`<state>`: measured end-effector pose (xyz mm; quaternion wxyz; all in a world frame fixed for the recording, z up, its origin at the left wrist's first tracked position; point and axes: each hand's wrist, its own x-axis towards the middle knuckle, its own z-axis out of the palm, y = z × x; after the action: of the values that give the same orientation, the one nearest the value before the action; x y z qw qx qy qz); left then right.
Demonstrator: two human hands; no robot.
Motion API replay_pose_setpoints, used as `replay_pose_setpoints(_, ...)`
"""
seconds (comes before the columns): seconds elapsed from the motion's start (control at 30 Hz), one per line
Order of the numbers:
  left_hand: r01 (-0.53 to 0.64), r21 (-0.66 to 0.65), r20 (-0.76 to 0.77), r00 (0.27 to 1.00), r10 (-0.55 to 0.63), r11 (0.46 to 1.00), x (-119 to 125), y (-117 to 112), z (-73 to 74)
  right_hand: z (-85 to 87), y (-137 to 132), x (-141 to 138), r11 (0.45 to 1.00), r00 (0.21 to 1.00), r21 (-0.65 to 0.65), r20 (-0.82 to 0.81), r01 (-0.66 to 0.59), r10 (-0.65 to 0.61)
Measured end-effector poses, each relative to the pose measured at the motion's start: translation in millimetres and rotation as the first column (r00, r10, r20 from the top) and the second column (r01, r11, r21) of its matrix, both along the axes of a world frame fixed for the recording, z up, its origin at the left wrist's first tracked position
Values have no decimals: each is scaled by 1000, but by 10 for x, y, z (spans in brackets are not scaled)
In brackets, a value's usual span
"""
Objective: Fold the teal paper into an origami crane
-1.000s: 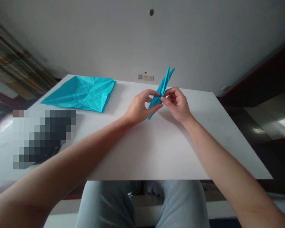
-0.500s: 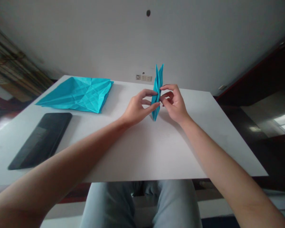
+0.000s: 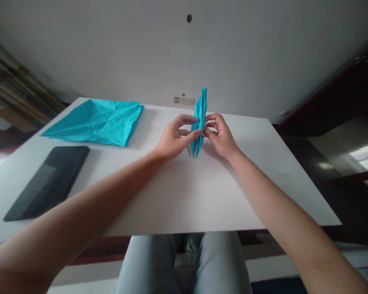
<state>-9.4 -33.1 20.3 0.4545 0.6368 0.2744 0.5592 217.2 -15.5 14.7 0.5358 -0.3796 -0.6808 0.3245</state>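
Upright between my two hands is a blue folded paper (image 3: 199,111), narrow, with pointed tips at top and bottom and several layers. My left hand (image 3: 178,136) grips it from the left, thumb on the near side and fingers at its left face. From the right, my right hand (image 3: 219,134) pinches its edge with thumb and fingers; the fingertips are partly hidden behind the paper. Its lower tips hang at or just above the white table (image 3: 184,196); I cannot tell whether they touch.
A larger creased blue paper sheet (image 3: 104,120) lies at the table's back left. In front of it rests a dark, flat tablet-like device (image 3: 49,181), close to my left forearm. Behind the table stands a grey wall (image 3: 125,49) with sockets (image 3: 183,100).
The folded paper has turned slightly, and its upper tips are closer together. Its lower end now shows two separate points. My right hand's fingers have shifted in against its edge.
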Motion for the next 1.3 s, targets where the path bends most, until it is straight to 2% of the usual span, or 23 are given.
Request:
replay_pose_setpoints(0.27, -7, -65, -24, 1000, 5, 998, 20, -40, 37, 80, -38, -25, 993, 994, -45, 1, -108, 108)
replay_pose_setpoints(0.43, -9, -86, -11, 1000, 8, 996, 24, -19, 4, 118, -120, -72, 994, 992, -21, -54, -111, 110)
replay_pose_setpoints(0.63, -47, -83, -51, 998, 43, 995, 9, -6, 16, 200, -171, -82, 987, 989, -57, -26, -150, 148)
replay_pose_setpoints(0.8, -56, -86, -89, 995, 48, 995, 0, -28, 28, 227, -179, -107, 992, 994, -58, 1, -108, 108)
replay_pose_setpoints(1.03, -101, 28, -121, 987, 103, 995, 2, -28, 64, 244, -206, -106, 994, 997, -89, 16, -71, 72)
replay_pose_setpoints(1.3, -55, -22, -106, 993, 52, 998, 0, -83, 100, 285, -266, -134, 987, 995, -132, 26, -95, 99)
